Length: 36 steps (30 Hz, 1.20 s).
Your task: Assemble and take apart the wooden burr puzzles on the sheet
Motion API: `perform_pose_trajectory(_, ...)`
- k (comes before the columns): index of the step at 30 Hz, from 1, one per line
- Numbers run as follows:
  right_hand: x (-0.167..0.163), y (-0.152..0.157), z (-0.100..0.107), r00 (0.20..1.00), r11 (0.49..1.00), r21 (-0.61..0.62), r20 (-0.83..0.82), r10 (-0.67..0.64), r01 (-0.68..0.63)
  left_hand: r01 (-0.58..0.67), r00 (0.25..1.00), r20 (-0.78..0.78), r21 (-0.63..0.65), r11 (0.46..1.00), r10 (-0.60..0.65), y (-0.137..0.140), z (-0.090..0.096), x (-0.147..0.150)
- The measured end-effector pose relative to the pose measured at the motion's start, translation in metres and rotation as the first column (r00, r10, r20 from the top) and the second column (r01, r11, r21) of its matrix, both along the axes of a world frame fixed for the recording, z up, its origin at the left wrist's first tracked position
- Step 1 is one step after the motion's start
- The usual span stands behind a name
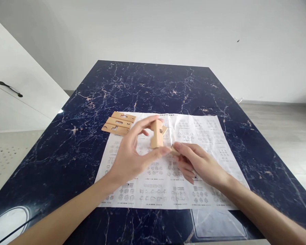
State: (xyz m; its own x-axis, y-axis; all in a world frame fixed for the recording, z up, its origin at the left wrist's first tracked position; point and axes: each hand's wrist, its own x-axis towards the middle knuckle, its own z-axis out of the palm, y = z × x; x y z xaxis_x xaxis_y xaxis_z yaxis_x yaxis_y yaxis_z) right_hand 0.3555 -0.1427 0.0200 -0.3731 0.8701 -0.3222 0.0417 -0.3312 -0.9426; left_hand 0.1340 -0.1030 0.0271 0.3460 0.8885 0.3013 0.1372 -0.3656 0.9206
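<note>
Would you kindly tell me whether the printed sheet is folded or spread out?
Spread out: the printed sheet lies open across the dark table, its rows of small diagrams showing.

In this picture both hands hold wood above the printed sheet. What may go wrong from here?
The notched wooden block sits between the thumb and fingertips of the left hand, so it might slip. The small wooden piece in the right hand is close to it and could knock it. The numbered pieces lie partly on the printed sheet; if it is pulled, they may shift.
</note>
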Motion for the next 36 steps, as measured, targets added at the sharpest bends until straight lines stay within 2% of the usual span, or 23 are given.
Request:
perform_pose_trajectory(1,0.0,0.001,0.0,0.992,0.994,0.091,0.101,-0.07,0.061,-0.071,0.996,-0.052,0.031,0.997,0.073,0.003,0.0,-0.001)
perform_pose_trajectory(3,0.001,0.002,-0.002,0.932,0.948,0.291,0.292,-0.214,0.127,-0.143,0.976,-0.154,0.092,0.985,0.156,0.008,-0.003,-0.002)
perform_pose_trajectory(5,0.002,0.004,-0.005,0.844,0.884,0.452,0.424,-0.329,0.118,-0.167,0.948,-0.25,0.129,0.977,0.195,0.013,-0.009,-0.003)
perform_pose_trajectory(7,0.004,0.005,-0.007,0.789,0.849,0.523,0.487,-0.375,0.081,-0.18,0.915,-0.336,0.151,0.972,0.222,0.016,-0.015,-0.004)
perform_pose_trajectory(11,0.008,0.008,-0.01,0.793,0.85,0.521,0.487,-0.366,0.072,-0.153,0.863,-0.461,0.147,0.977,0.204,0.019,-0.023,-0.007)
perform_pose_trajectory(15,0.011,0.011,-0.008,0.835,0.867,0.495,0.449,-0.317,0.062,-0.125,0.85,-0.505,0.087,0.988,0.152,0.021,-0.024,-0.009)
perform_pose_trajectory(18,0.012,0.012,-0.006,0.858,0.878,0.476,0.431,-0.279,0.046,-0.065,0.839,-0.534,0.093,0.994,0.105,0.021,-0.026,-0.01)
perform_pose_trajectory(24,0.009,0.014,-0.008,0.826,0.893,0.446,0.477,-0.3,0.066,0.041,0.809,-0.587,0.125,0.991,0.041,0.016,-0.035,-0.007)
perform_pose_trajectory(29,0.009,0.013,-0.016,0.804,0.865,0.496,0.48,-0.35,0.08,0.109,0.829,-0.559,0.106,0.988,-0.031,0.009,-0.033,-0.003)
perform_pose_trajectory(34,0.006,0.012,-0.02,0.785,0.809,0.586,0.475,-0.398,0.055,0.114,0.848,-0.526,0.073,0.991,-0.059,0.004,-0.028,0.0)
perform_pose_trajectory(36,0.006,0.011,-0.019,0.793,0.807,0.589,0.473,-0.385,0.04,0.114,0.852,-0.519,0.07,0.991,-0.062,0.003,-0.027,0.001)
